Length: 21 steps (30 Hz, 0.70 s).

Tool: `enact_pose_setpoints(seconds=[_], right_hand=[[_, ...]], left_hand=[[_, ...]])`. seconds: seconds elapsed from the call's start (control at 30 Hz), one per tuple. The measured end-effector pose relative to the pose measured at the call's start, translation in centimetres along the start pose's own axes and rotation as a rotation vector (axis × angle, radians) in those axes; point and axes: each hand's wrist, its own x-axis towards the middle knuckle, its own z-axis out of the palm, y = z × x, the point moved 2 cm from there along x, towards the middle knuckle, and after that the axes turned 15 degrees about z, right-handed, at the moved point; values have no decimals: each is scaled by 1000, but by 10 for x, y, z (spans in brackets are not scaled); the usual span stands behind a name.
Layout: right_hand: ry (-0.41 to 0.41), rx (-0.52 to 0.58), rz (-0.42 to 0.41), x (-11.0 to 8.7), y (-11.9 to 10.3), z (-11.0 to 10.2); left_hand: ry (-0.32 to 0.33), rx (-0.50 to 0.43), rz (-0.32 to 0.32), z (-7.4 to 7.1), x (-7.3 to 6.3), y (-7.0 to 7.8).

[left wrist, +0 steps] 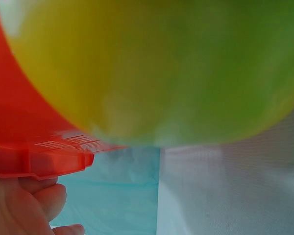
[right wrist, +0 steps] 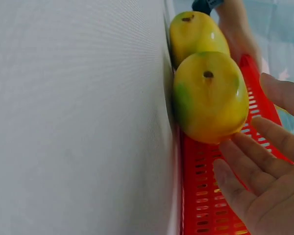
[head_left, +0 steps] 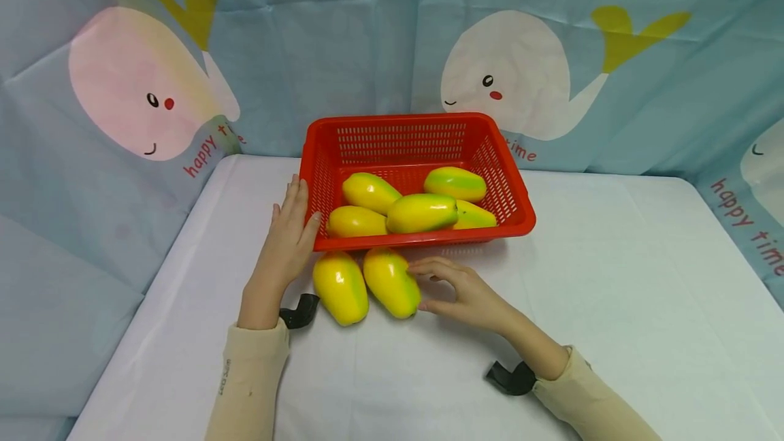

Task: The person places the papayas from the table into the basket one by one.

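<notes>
The left sleeve's point(head_left: 248, 373) print is too small to read. On the white table point(head_left: 612, 291), two glossy yellow, green-tinged mangoes point(head_left: 341, 288) lie before a red basket point(head_left: 422, 239). The right hand point(head_left: 459, 291), loosely bent, gripping nothing, is beside one; the left hand point(head_left: 288, 230), straight-fingered, rests against the basket, which holds five mangoes point(head_left: 422, 214). The blue backdrop point(head_left: 324, 53) reads "happy time".

The head camera looks forward and down over the table point(head_left: 612, 257), taking in the whole basket point(head_left: 401, 124) and the backdrop point(head_left: 343, 53). The left wrist view sits very close to a yellow-green fruit point(left wrist: 161, 73). The right wrist view, turned sideways, looks low at two fruits point(right wrist: 208, 103), shared with the head view.
</notes>
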Motion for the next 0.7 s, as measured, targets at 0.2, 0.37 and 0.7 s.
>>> enact_pose_setpoints(seconds=[0.2,0.37,0.7], right_hand=[[-3,7,45,2,5,-1],[-13,17,94,4,10,-1],[-34,3,169,5,15,0]], left_hand=[[8,-1,8,1,0,-1],[10,-4,12,1,0,-1],[17,-7,26,1,0,-1]])
